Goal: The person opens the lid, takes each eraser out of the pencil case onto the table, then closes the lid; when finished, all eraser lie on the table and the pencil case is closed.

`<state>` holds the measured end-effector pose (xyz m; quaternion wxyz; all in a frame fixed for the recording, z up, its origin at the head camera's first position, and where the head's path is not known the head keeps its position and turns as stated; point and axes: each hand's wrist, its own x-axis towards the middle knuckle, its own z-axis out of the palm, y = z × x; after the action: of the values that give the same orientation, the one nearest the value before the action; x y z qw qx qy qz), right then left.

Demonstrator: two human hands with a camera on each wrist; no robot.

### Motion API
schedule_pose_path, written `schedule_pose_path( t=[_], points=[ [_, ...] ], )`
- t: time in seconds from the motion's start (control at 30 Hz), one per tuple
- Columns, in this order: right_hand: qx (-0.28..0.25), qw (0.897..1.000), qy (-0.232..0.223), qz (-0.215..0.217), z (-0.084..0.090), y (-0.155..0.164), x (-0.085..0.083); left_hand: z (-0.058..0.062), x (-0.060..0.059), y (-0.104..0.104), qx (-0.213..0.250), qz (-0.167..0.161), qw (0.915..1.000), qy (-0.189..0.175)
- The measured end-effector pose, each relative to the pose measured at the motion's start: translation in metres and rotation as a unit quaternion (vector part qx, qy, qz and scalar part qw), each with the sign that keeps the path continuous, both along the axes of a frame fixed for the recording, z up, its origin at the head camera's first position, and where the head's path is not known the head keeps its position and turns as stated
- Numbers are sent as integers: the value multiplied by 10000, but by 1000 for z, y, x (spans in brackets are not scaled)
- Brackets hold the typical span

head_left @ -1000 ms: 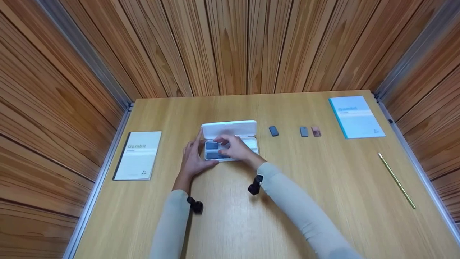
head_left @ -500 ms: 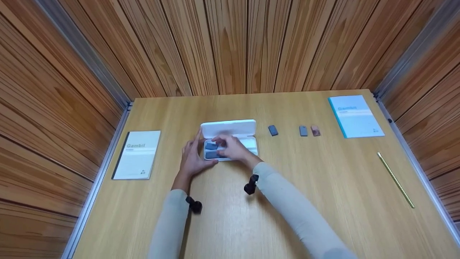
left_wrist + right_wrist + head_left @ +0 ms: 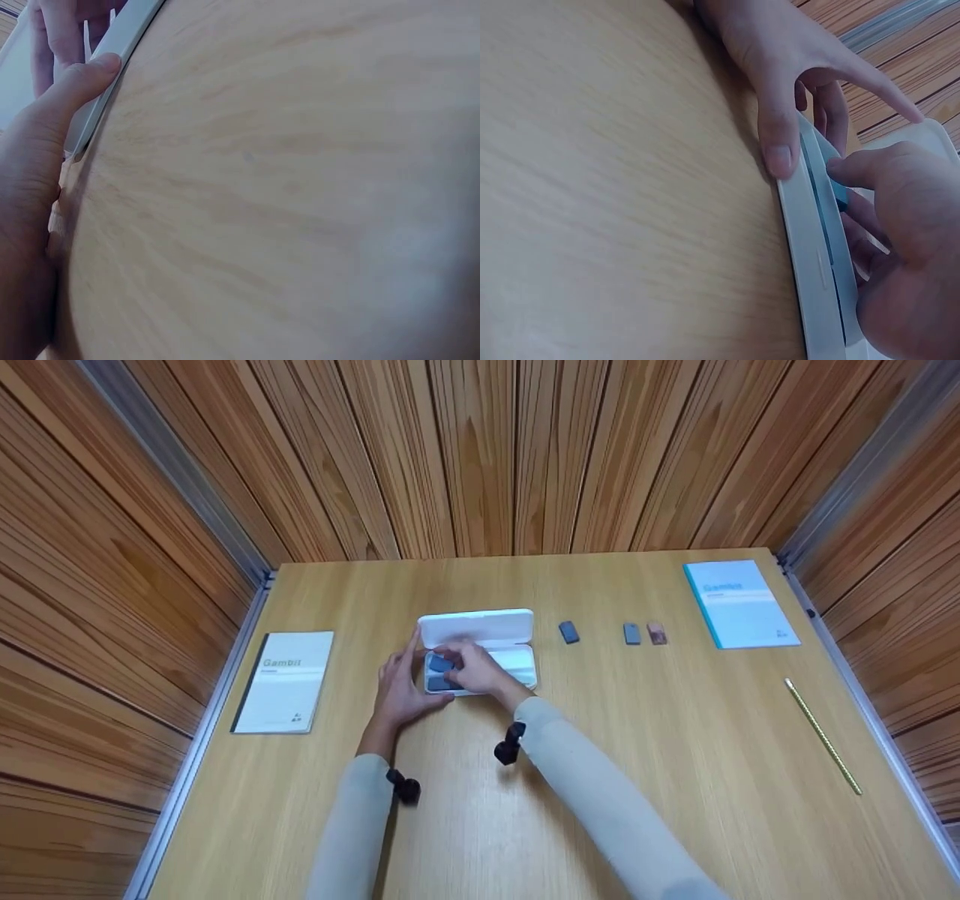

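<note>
A white pencil case [image 3: 476, 628] lies with its lid raised on the table. My left hand [image 3: 405, 697] grips its left end, thumb on the front edge and index finger up by the lid, as the right wrist view also shows. Inside, at the left, a blue-grey eraser [image 3: 439, 664] sits slightly askew in the back compartment. My right hand [image 3: 480, 669] reaches in and pinches it between thumb and fingers, which partly cover it. In front of it a second dark block [image 3: 438, 683] lies in the front compartment, partly behind the right thumb.
To the right of the case lie a dark blue eraser [image 3: 569, 632], a grey-blue eraser [image 3: 632, 634] and a reddish-brown eraser [image 3: 657, 633]. Notebooks stand at left [image 3: 283, 682] and back right [image 3: 742, 604]. A gold pencil [image 3: 823, 736] lies at far right. Wooden walls enclose the table.
My right hand has shifted slightly left within the case. The eraser in the back compartment has turned from straight to askew. The left hand has stayed in place.
</note>
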<state>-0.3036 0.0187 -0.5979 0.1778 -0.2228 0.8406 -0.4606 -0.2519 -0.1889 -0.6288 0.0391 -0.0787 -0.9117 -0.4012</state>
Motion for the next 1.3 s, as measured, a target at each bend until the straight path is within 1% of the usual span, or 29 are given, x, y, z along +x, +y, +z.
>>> schedule_pose_path(
  t=[0.1,0.17,0.2,0.33,0.47,0.57,0.63,0.7,0.8,0.83,0.87,0.9,1.03,1.1,1.13,1.23,1.3],
  points=[
    [-37,9999,98,-29,-18,-2,-8,-1,0,0,35,-45,10000,44],
    [-60,9999,130,-38,-25,-3,-12,-1,0,0,55,-61,10000,52],
    [-43,9999,125,-55,-26,-3,-12,-1,0,0,66,-61,9999,44],
    [66,10000,47,-13,-18,-3,-7,-1,0,0,62,-26,10000,-18],
    [414,9991,1,106,-1,-3,3,-1,0,0,50,20,9999,-87],
    [670,9975,94,227,8,-4,8,-1,-1,1,36,7,10000,-84],
    [782,9964,138,302,11,-4,8,-1,-1,1,35,-8,10000,-61],
    [798,9960,180,366,6,-3,5,-1,-2,1,19,-8,10000,-54],
    [683,9969,98,371,-4,-2,-1,-1,-2,1,20,16,10000,-87],
    [573,9977,103,354,-8,-1,-4,-1,-2,1,12,16,10000,-94],
    [488,9982,125,315,-14,0,-7,-1,-2,1,8,21,9999,-111],
    [432,9987,112,260,-11,0,-6,-1,-2,1,7,26,9999,-117],
    [-43,9999,152,6,-29,5,-17,-2,-2,0,14,30,9999,-125],
    [-205,9997,115,-105,-32,8,-19,-2,-2,-1,39,17,9999,-119],
    [-306,9994,111,-131,-39,8,-23,-2,-2,-1,64,3,9999,-125],
    [-292,9994,90,-134,-32,10,-20,-2,-2,-2,113,-16,9998,-154],
    [-161,9998,32,-150,-21,11,-15,-2,-2,-2,130,-21,9998,-175]
  ],
)
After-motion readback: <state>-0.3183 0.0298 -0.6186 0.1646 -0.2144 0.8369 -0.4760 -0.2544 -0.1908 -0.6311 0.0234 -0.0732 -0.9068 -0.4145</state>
